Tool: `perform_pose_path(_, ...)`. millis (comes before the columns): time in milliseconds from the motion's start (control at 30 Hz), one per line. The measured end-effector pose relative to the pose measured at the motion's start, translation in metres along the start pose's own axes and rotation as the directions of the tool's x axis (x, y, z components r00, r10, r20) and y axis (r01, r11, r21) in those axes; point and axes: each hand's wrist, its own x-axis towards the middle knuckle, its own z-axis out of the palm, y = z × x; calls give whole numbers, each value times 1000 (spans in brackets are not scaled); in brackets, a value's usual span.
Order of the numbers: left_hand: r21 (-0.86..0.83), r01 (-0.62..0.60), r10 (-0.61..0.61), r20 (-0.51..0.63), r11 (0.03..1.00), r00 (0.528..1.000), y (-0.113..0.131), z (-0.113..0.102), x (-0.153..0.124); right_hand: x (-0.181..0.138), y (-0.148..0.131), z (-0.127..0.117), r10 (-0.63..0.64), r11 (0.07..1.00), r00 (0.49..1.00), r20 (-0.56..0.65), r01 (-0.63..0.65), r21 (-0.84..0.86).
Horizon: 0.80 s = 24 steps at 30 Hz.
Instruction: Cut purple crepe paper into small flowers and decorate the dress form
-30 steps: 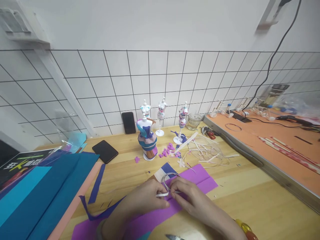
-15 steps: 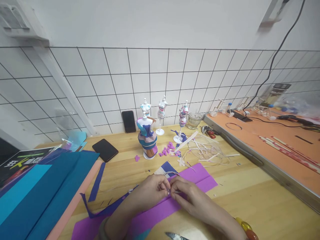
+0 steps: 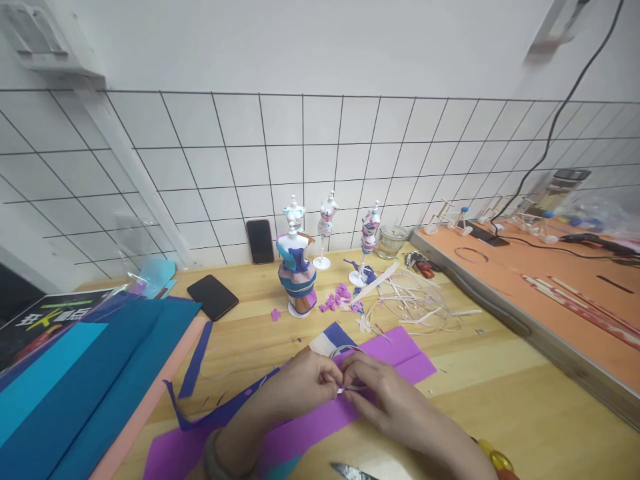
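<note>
My left hand (image 3: pixel 306 383) and my right hand (image 3: pixel 383 392) meet over a folded purple sheet (image 3: pixel 403 357). Both are closed in a pinch, fingertips nearly touching. Between them they hold a thin pale loop (image 3: pixel 345 347), its curve showing above the fingers and the rest partly covered by them. A tiny white piece (image 3: pixel 341 391) shows at the fingertips; what it is I cannot make out. Under the loop lies a sheet with white and dark blue areas (image 3: pixel 334 339). A dark blue strip (image 3: pixel 220 412) runs beside my left forearm.
Small mannequins, one in a layered paper dress (image 3: pixel 298 277), stand near the wall. Purple scraps (image 3: pixel 342 297) and tangled pale strips (image 3: pixel 415 293) lie before them. A blade (image 3: pixel 353 472) is at the front edge. Blue sheets (image 3: pixel 115 373) and a phone (image 3: pixel 213 297) are left; an orange board (image 3: pixel 560 287) is right.
The pale loop shows a fuller curve above my fingers, and the white piece at the fingertips is more visible. My hands stay together in nearly the same place; the view has shifted slightly.
</note>
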Motion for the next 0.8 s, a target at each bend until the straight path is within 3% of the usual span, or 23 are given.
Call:
perform_pose_path(500,-53,22,-21,12,998,1000,3,4,3,0,-3,-1,30,959,1000,10,-26,-284)
perform_pose_path(800,-50,1,-2,-10,999,1000,6,4,2,1,-4,0,9,932,1000,-13,-13,-363)
